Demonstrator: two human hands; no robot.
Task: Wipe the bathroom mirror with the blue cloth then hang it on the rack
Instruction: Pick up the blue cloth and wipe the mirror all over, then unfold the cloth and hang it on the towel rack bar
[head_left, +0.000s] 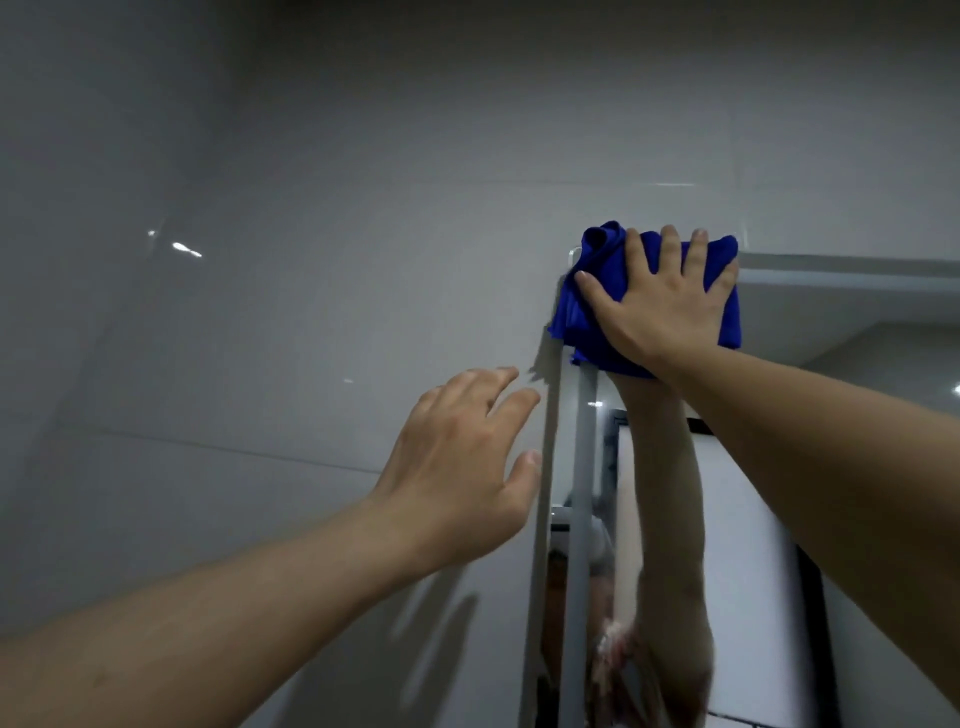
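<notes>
The blue cloth (605, 270) is bunched against the top left corner of the mirror (852, 312). My right hand (660, 301) presses flat on the cloth with its fingers spread and straight. My left hand (467, 462) reaches toward the tiled wall just left of the mirror's left edge, fingers relaxed and holding nothing. The mirror reflects my right forearm below the cloth. No rack is in view.
Glossy grey wall tiles (260, 312) fill the left and top of the view. The mirror's pale frame edge (582, 493) runs down from the corner. In the reflection, a white door or panel (748, 545) with a dark frame shows.
</notes>
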